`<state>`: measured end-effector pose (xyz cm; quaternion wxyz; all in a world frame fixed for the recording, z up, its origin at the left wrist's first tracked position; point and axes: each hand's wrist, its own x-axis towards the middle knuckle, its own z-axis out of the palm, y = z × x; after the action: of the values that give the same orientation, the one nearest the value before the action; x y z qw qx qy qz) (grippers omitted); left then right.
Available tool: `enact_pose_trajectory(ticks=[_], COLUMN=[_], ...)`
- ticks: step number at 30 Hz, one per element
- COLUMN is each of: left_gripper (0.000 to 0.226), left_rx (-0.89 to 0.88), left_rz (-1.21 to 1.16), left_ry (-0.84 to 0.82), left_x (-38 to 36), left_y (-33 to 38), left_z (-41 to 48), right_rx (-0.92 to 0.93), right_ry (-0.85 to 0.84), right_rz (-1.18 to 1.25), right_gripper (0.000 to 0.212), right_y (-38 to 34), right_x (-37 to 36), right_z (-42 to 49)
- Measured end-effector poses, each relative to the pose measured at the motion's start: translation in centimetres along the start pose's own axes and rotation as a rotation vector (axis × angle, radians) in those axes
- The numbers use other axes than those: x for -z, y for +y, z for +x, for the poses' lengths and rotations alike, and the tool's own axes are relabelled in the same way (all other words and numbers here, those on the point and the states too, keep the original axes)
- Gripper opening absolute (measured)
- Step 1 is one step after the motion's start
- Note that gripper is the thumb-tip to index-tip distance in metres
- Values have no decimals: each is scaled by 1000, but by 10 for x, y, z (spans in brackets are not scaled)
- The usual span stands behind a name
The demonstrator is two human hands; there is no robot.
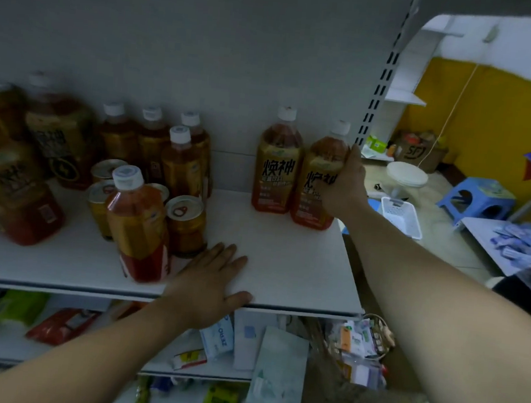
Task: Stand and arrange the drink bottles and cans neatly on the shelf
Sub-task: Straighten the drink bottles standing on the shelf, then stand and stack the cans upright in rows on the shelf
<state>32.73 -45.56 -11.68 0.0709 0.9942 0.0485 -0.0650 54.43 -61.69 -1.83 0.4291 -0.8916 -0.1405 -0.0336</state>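
While assorted packets (278, 372) are lying jumbled below the white shelf (284, 267), the left hand (209, 280) is resting palm down at the shelf's front edge, its fingers straight and slightly apart, its thumb lying along that edge, holding nothing. Just beside its fingertips, towards the shelf's left, a white-capped tea bottle (138, 222) is standing near the front, looking slightly tilted and blurred. Gold cans (187, 223) are standing upright behind it, close together in the shelf's middle depth. Farther left on the shelf, larger amber bottles (17, 192) are crowding together, too blurred to tell whether upright. At the shelf's right end, the right hand (344, 182) is gripping a large amber bottle (307, 201), fingers curled round its labelled body. That bottle is standing upright near the shelf's right edge, just beside a matching bottle (277, 167) nearer the shelf's middle. Against the shelf's back panel, four slim bottles (151, 146) with white caps are standing in a tight cluster behind the cans
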Motion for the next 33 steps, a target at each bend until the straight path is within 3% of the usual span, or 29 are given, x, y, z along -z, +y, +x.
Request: enact_pose_trajectory(ticks=[8, 12, 15, 19, 23, 28, 30, 33], left_gripper=[107, 116, 90, 72, 63, 49, 47, 50], left_rx=[3, -16, -31, -55, -15, 48, 71, 112], left_rz=[-47, -102, -178, -315, -364, -310, -301, -317], left_ry=[-29, -102, -127, -62, 26, 103, 115, 138], left_x=[4, 8, 20, 37, 51, 69, 74, 79], left_y=[1, -2, -3, -13, -45, -89, -109, -137], left_z=[1, 2, -5, -37, -78, -117, -123, -121], right_rx=[-39, -38, -34, 102, 156, 238, 304, 332], right_ry=[-20, -12, 7, 111, 13, -350, -438, -433], right_rz=[32, 23, -42, -140, -146, 90, 39, -63], right_gripper=[92, 97, 111, 104, 83, 65, 67, 77], right_y=[4, 0, -12, -28, -57, -122, -143, -151], right_x=[-9, -3, -8, -26, -56, -96, -116, -142], right_z=[28, 24, 8, -23, -60, -121, -143, -156])
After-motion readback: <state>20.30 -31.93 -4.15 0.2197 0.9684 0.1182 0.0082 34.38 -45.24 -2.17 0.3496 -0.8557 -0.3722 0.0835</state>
